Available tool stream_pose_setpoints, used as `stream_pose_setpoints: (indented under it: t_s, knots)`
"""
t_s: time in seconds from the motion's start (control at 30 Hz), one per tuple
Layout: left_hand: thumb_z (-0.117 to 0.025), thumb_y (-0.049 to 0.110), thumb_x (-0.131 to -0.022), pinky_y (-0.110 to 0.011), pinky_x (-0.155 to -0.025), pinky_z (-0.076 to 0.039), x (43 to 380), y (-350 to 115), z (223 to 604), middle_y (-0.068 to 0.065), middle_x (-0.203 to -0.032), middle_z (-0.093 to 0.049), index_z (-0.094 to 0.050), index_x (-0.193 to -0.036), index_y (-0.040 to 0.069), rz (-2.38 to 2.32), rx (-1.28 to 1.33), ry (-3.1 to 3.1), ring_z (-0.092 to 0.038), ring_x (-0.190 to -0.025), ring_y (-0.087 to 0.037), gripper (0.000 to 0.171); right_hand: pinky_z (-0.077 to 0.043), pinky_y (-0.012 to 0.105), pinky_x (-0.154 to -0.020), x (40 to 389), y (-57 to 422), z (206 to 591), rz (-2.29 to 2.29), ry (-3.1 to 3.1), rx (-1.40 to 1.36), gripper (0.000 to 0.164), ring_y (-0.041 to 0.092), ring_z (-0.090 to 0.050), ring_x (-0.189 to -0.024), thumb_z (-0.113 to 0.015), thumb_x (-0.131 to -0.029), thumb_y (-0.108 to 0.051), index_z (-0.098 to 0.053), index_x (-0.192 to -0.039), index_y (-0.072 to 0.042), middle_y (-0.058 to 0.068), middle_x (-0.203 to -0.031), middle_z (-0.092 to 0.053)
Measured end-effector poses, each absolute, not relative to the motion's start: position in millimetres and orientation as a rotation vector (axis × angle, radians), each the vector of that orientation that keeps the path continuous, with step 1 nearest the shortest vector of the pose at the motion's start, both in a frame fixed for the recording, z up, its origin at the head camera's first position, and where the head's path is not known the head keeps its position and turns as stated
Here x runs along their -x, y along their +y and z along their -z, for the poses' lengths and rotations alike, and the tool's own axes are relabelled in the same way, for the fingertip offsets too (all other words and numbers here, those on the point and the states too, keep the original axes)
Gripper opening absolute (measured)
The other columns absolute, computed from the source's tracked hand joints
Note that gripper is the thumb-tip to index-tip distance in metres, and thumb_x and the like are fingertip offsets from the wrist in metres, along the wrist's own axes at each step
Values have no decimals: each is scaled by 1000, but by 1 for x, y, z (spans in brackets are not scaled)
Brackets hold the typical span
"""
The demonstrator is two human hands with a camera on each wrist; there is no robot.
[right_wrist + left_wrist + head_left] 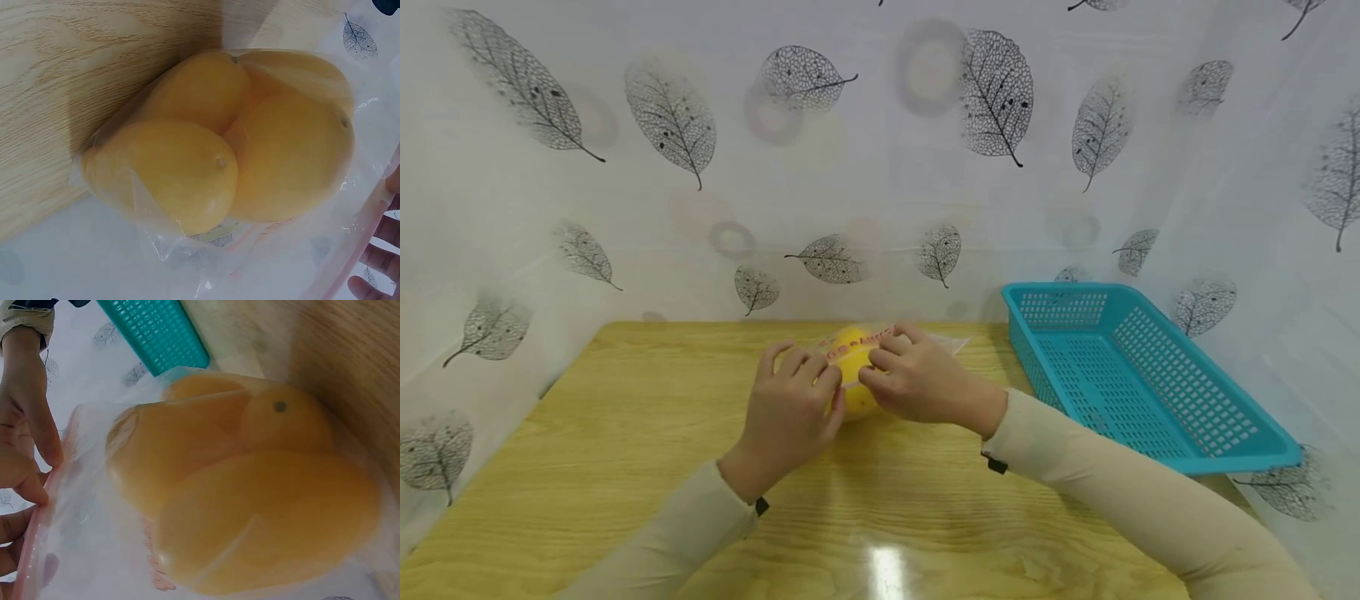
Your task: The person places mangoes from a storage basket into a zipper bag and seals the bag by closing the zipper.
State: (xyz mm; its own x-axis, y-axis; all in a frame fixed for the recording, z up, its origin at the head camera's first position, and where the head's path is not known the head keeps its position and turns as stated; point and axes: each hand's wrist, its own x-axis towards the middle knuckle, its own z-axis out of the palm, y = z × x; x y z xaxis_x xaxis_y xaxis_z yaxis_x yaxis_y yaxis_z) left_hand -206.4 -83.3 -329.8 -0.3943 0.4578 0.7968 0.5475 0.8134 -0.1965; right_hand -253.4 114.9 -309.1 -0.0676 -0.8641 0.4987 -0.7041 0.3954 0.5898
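Note:
Both hands are at a clear plastic bag (953, 342) with red lettering and a pink strip along its mouth. Inside are several yellow oval fruits (287, 159) that look like mangoes, pressed together. My left hand (792, 406) pinches the bag's mouth on the left, with the thumb on the near side. On the right, my right hand (923, 377) pinches the same strip with curled fingers. In the left wrist view, fingers hold the pink strip (39, 540) beside the fruit. The bag's underside is hidden in the head view.
A blue plastic basket (1052, 367) with perforated walls stands to the right, close to my right forearm. The wood-grain table (647, 425) ends at a white curtain (880, 183) printed with dark leaves, which hangs behind and at both sides.

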Motion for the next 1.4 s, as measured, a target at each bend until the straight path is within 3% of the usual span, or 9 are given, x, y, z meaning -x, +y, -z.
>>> stream_pose_setpoints:
  t_s: [0.2, 0.43, 1.03, 1.4]
  knots:
    - [-70, 18, -68, -47, -88, -42, 208, -84, 331, -5, -71, -63, -59, -68, 8, 109, 739, -2038, -57, -71, -24, 14, -49, 34, -76, 254, 114, 311, 252, -1827, -1384, 7, 17, -53, -67, -61, -79, -16, -55, -76, -15, -1, -68, -53]
    - [-70, 16, -68, -45, -89, -42, 208, -84, 332, -3, -71, -62, -58, -68, 10, 123, 735, -2065, -56, -71, -22, 14, -49, 34, -76, 255, 113, 311, 231, -1788, -1413, 16, 17, -53, -66, -59, -82, -12, -53, -68, -15, -3, -64, -51]
    - [-70, 14, -68, -45, -90, -42, 204, -83, 334, -2, -71, -63, -60, -69, 11, 126, 739, -2100, -55, -71, -21, 10, -49, 34, -75, 260, 131, 308, 251, -1765, -1495, 11, 15, -52, -65, -64, -78, -14, -54, -73, -16, -2, -67, -50]
    - [-69, 13, -69, -46, -91, -42, 203, -84, 335, -1, -71, -64, -59, -69, 11, 127, 734, -2113, -56, -71, -21, 10, -46, 34, -74, 266, 150, 311, 287, -1820, -1486, 12, 17, -49, -71, -57, -86, -15, -56, -75, -16, -1, -70, -52]
